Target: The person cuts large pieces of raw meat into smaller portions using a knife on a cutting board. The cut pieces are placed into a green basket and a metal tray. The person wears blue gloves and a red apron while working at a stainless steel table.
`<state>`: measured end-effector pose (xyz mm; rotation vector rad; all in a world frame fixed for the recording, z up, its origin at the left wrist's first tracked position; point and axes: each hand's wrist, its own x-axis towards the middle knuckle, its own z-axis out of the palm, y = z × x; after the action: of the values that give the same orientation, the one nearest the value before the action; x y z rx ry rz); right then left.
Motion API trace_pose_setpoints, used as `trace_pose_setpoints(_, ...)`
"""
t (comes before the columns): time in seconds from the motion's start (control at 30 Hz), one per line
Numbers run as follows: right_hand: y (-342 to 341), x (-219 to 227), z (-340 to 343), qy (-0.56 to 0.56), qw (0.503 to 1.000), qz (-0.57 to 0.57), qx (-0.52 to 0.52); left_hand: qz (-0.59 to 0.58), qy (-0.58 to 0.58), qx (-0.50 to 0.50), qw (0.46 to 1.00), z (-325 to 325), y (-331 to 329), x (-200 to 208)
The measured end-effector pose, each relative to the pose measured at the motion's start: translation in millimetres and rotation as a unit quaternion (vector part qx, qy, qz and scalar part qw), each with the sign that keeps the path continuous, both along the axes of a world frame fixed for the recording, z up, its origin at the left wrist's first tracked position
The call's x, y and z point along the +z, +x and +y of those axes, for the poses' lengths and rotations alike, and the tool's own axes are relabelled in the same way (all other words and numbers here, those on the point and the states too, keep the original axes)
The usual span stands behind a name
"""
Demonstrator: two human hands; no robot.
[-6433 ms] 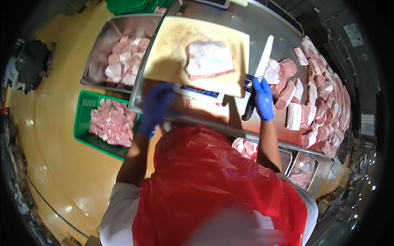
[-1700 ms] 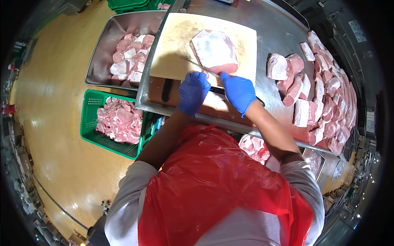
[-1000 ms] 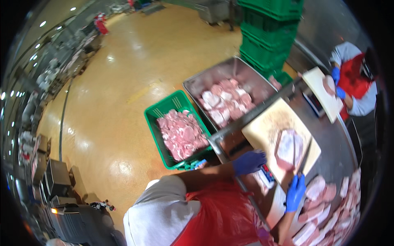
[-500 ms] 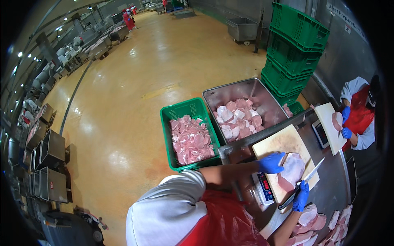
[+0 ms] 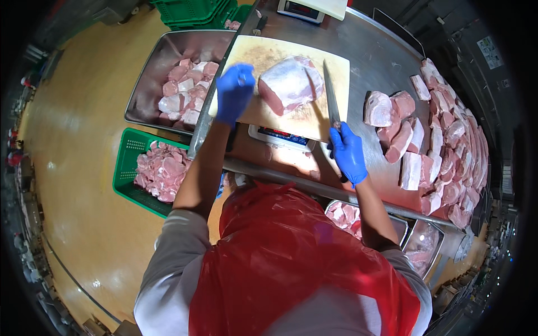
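A thick slab of raw meat [image 5: 291, 84] with a pale fat layer lies on the white cutting board [image 5: 336, 126]. My left hand [image 5: 234, 92], in a blue glove, is raised over the board's left side, apart from the slab. Its fingers are curled together, and whatever they may hold is hidden. In my gloved right hand [image 5: 348, 151], at the board's lower right corner, is a knife [image 5: 329, 89], its blade pointing away from me along the right of the slab. Below the board's near edge sits a digital scale [image 5: 280, 140], partly covered by it.
Left of the steel table [image 5: 381, 61] stand a steel bin [image 5: 143, 92] of meat chunks and a green crate [image 5: 128, 162] of smaller pieces. Many meat pieces [image 5: 448, 140] are heaped on the right. Another scale [image 5: 302, 11] is at the far edge, near stacked green crates [image 5: 188, 11].
The view has swung right and down over the table. My left hand has come off the meat and moved left, its fingers now curled. The knife stays in my right hand, turned to point away.
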<state>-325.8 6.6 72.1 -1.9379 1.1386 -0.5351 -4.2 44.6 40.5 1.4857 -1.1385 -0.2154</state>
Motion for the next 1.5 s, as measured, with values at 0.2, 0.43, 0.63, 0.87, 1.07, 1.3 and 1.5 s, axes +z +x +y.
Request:
trace_pose_setpoints(0.2, 33, -10, 1, -0.257, 0.941, 0.162, 0.147, -0.158, -0.003, 0.120, 0.980, 30, -107, -27)
trace_pose_setpoints(0.43, 94, 1, -21, -0.264, 0.910, 0.245, 0.206, -0.180, 0.008, 0.126, 0.976, 18, -102, -52)
trace_pose_setpoints(0.63, -13, 6, -30, -0.262, 0.842, 0.391, 0.262, -0.156, 0.064, 0.096, 0.981, 38, -98, -50)
trace_pose_setpoints(0.87, -47, 18, -23, -0.290, 0.887, 0.288, 0.214, -0.061, 0.121, 0.155, 0.979, 56, -75, -20)
trace_pose_setpoints(1.07, 97, 8, 1, -0.248, 0.919, 0.244, 0.188, -0.215, 0.136, 0.081, 0.964, 38, -88, -33)
trace_pose_setpoints(1.3, 91, 3, -8, -0.234, 0.889, 0.332, 0.212, -0.189, 0.147, 0.091, 0.967, 38, -78, -42)
trace_pose_setpoints(1.5, -19, 20, -35, -0.072, 0.848, 0.431, 0.299, -0.158, 0.128, 0.149, 0.968, 51, -41, -50)
